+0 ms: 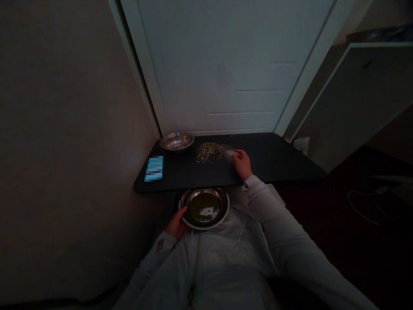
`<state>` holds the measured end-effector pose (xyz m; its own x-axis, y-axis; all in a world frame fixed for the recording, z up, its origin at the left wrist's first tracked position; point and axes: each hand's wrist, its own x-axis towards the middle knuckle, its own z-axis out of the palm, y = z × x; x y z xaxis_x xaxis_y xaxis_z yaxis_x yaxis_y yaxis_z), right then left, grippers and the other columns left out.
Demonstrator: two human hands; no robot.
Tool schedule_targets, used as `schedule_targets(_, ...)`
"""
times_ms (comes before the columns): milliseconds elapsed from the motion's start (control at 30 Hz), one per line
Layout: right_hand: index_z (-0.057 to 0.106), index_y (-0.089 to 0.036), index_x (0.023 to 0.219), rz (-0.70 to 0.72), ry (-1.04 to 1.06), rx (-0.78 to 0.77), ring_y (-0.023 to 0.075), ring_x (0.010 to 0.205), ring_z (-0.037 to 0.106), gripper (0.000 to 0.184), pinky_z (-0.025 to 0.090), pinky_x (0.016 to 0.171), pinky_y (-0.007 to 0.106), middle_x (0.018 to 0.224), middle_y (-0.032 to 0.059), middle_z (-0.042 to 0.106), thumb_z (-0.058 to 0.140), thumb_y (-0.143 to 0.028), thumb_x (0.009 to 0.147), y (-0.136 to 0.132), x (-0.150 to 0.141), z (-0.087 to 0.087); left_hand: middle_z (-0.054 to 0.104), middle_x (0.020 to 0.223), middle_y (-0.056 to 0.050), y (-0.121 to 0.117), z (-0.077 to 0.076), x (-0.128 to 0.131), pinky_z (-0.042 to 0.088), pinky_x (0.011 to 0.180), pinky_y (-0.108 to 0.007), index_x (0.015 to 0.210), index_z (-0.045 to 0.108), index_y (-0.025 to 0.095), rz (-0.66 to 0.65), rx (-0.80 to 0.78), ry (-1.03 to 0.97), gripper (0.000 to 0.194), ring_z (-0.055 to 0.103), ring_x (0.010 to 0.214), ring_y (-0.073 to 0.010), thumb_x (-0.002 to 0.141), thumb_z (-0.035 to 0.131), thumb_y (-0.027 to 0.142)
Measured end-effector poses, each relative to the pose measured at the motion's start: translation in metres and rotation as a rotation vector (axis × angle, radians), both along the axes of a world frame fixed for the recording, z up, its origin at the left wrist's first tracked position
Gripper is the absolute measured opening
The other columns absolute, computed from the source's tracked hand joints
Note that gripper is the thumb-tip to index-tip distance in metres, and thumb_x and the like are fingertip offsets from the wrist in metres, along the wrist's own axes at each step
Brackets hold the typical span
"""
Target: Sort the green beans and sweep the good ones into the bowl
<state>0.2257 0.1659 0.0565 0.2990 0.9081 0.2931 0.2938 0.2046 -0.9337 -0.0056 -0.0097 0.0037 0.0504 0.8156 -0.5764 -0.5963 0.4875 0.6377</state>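
My left hand (177, 224) grips the rim of a metal bowl (225, 215) at my lap, just below the table's front edge. Small dark green grains, perhaps beans, cover much of the bowl's bottom, and a bright patch of bare metal shows among them. Over the table, my right hand (242, 164) is closed on a clear, thin piece of plastic (228, 152), whose exact kind I cannot make out. The plastic's left end touches or overlaps a loose pile of pale and greenish grains (209, 152) spread on the dark tabletop.
Another metal bowl (177, 141) stands at the table's back left. A blurred-out light blue rectangle (154, 168) lies near the left edge of the dark table (274, 161). Behind rises a white door (213, 51), with a wall (71, 129) close on the left.
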Motion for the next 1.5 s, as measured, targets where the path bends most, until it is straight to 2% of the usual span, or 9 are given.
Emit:
schedule_targets(100,0.052,-0.014,0.094,0.006,-0.146,0.023,0.0138,0.068,0.052,0.031,0.041,0.065,0.027,0.075,0.0034,0.058,0.045,-0.028,0.067,0.001,-0.011,-0.002,0.068,0.089,-0.009,0.001,-0.004,-0.001,0.046,0.081,-0.031,0.097,0.059,0.013,-0.021,-0.002,0.012,0.028,0.054,0.102,-0.0232,0.074,0.048,0.026)
schedule_targets(233,0.052,-0.013,0.099,0.024,-0.226,0.016,0.0148,0.072,0.053,0.033,0.040,0.069,0.028,0.080,0.0057,0.059,0.042,-0.027,0.070,-0.001,-0.022,0.000,0.069,0.086,-0.008,0.001,-0.007,-0.001,0.046,0.080,-0.032,0.093,0.060,0.014,-0.034,0.006,0.019,0.025,0.055,0.100,-0.0231,0.075,0.047,0.027)
schedule_targets(433,0.052,-0.010,0.102,0.101,-0.301,-0.008,0.0151,0.073,0.054,0.035,0.040,0.071,0.027,0.083,0.0074,0.060,0.039,-0.024,0.072,-0.001,-0.050,0.009,0.069,0.086,-0.008,0.000,-0.003,0.000,0.043,0.085,-0.033,0.095,0.059,0.014,-0.037,0.004,0.021,0.026,0.053,0.103,-0.0227,0.076,0.046,0.026)
schedule_targets(600,0.050,-0.015,0.107,0.129,-0.410,0.030,0.0160,0.076,0.054,0.035,0.041,0.074,0.029,0.087,0.0058,0.061,0.038,-0.021,0.075,0.003,-0.069,0.012,0.069,0.080,-0.007,0.000,-0.001,0.001,0.044,0.083,-0.032,0.093,0.059,0.013,-0.034,0.005,-0.001,0.026,0.056,0.098,-0.0216,0.077,0.044,0.027)
schedule_targets(733,0.048,-0.018,0.112,0.114,-0.487,0.096,0.0164,0.089,0.054,0.037,0.039,0.082,0.030,0.102,0.0063,0.059,0.036,-0.019,0.077,0.000,-0.073,0.011,0.070,0.074,-0.006,0.000,-0.001,0.001,0.048,0.073,-0.029,0.084,0.061,0.013,-0.033,-0.001,0.026,0.021,0.060,0.088,-0.0208,0.076,0.046,0.026)
schedule_targets(867,0.052,-0.019,0.108,0.130,-0.576,0.145,0.0162,0.097,0.051,0.034,0.038,0.086,0.029,0.109,0.0049,0.056,0.035,-0.020,0.079,-0.004,-0.074,0.010,0.069,0.075,-0.006,0.001,-0.004,0.000,0.048,0.068,-0.028,0.085,0.060,0.012,-0.013,-0.002,0.015,0.021,0.061,0.085,-0.0201,0.076,0.046,0.025)
schedule_targets(1100,0.054,-0.019,0.105,0.115,-0.660,0.148,0.0170,0.093,0.053,0.032,0.040,0.083,0.030,0.105,0.0046,0.058,0.034,-0.022,0.080,0.003,-0.080,0.016,0.069,0.078,-0.006,0.000,-0.007,0.001,0.046,0.078,-0.031,0.093,0.059,0.012,-0.002,0.009,0.001,0.025,0.059,0.093,-0.0210,0.076,0.047,0.025)
schedule_targets(1333,0.053,-0.022,0.103,0.152,-0.724,0.106,0.0168,0.091,0.053,0.029,0.040,0.081,0.030,0.103,0.0035,0.058,0.035,-0.021,0.080,0.000,-0.088,0.020,0.070,0.075,-0.005,-0.001,-0.003,0.004,0.043,0.084,-0.030,0.092,0.060,0.012,0.008,-0.004,-0.013,0.024,0.058,0.095,-0.0198,0.077,0.045,0.024)
schedule_targets(1500,0.054,-0.021,0.101,0.150,-0.701,0.066,0.0164,0.089,0.053,0.028,0.040,0.079,0.030,0.100,0.0037,0.059,0.035,-0.020,0.079,0.001,-0.085,0.016,0.070,0.080,-0.007,0.000,-0.002,0.004,0.040,0.089,-0.031,0.104,0.055,0.008,-0.010,-0.001,-0.069,0.033,0.055,0.100,-0.0197,0.078,0.043,0.024)
